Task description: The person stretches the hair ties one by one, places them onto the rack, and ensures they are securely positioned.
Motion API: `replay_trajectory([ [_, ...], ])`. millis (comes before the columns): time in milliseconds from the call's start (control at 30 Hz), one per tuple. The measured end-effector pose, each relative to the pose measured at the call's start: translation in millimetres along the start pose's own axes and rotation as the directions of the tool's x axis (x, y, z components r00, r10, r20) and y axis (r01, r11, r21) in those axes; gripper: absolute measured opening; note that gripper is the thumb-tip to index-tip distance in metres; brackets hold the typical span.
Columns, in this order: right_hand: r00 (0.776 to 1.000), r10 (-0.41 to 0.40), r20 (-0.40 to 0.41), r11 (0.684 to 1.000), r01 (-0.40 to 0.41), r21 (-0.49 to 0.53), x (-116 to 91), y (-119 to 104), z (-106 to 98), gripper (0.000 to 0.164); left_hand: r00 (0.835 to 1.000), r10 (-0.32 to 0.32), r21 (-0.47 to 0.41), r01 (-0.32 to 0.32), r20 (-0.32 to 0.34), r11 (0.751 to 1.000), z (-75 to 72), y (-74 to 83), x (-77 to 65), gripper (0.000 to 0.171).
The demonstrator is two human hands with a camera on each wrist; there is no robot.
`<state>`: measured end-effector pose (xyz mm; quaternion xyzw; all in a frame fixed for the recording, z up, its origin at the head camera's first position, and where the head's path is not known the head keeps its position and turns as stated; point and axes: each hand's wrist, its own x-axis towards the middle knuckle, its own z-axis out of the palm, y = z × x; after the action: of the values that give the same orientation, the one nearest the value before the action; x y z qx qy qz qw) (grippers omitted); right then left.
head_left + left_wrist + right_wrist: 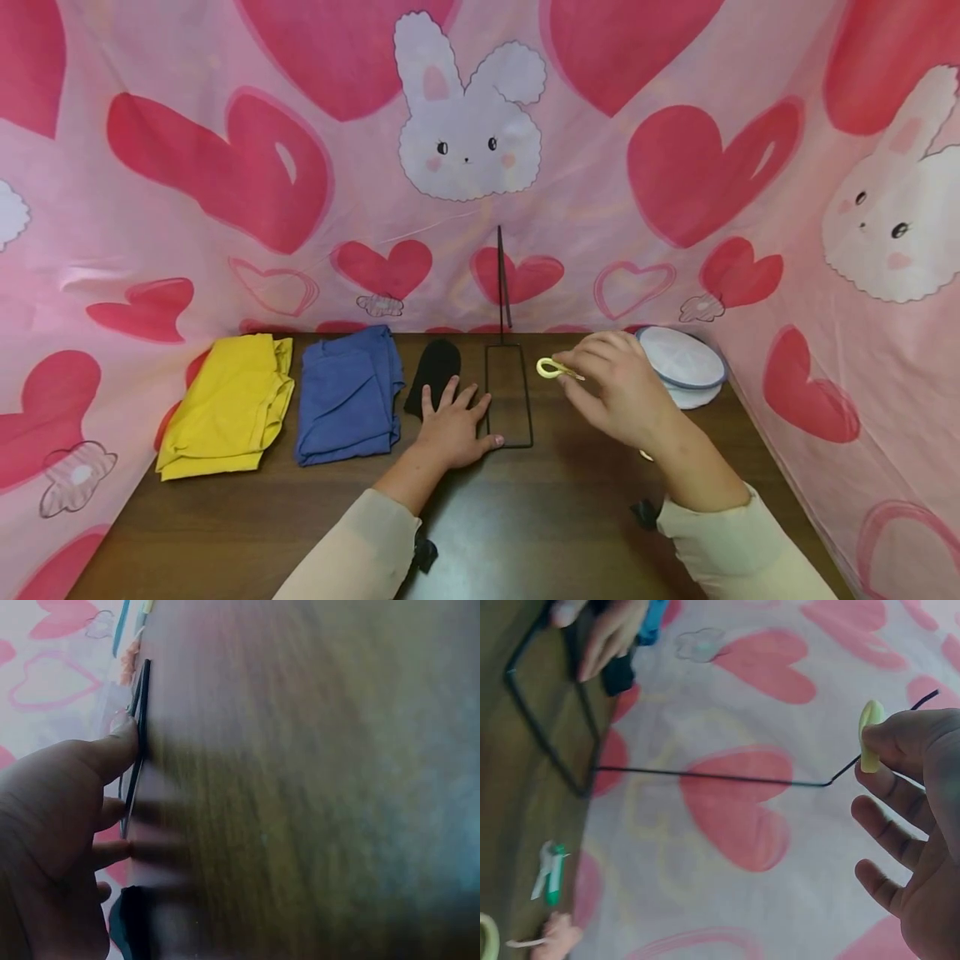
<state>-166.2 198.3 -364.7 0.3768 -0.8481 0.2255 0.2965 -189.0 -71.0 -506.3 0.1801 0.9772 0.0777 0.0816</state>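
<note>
My right hand (pixel 618 387) pinches a pale yellow loop (pixel 551 367) between thumb and forefinger, above the table and right of a black wire stand (pixel 532 408). In the right wrist view the loop (pixel 871 727) appears nearly edge-on, close to the bent top arm of the stand (pixel 742 778), with the other fingers held apart from it. Whether the loop touches that arm I cannot tell. My left hand (pixel 450 429) lies with fingers spread at the left side of the stand's rectangular base, its thumb across the front. Those fingers meet the base frame (pixel 142 712) in the left wrist view.
Folded yellow cloth (pixel 225 408) and folded blue cloth (pixel 351 400) lie at left. A black rounded flat thing (pixel 442 362) sits beyond my left fingers. At right is a white round thing (pixel 682 358) with blue trim. A green-and-white item (pixel 553 874) and another yellow ring (pixel 489 937) lie behind my right arm.
</note>
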Motion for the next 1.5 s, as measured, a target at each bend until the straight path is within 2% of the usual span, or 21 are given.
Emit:
replay_trajectory([
  [367,0.988,-0.088,-0.130,0.995,0.094,0.042,41,-21,-14,0.024,1.000,-0.025,-0.017,0.025,0.020,1.000,-2.8,1.3,2.0,0.082],
  [567,0.977,-0.125,-0.171,0.991,0.132,0.033,54,-28,-18,0.021,0.999,-0.040,-0.036,0.041,0.035,0.999,-4.2,3.4,2.1,0.084],
  [900,0.980,-0.136,-0.143,0.991,0.135,-0.015,66,-30,-13,0.020,0.999,-0.047,-0.037,0.047,0.027,0.998,-0.9,3.1,3.7,0.085],
  [1500,0.983,-0.118,-0.144,0.993,0.115,-0.028,79,-9,6,0.015,0.998,-0.047,-0.049,0.048,0.034,0.998,-3.4,2.8,1.3,0.084],
])
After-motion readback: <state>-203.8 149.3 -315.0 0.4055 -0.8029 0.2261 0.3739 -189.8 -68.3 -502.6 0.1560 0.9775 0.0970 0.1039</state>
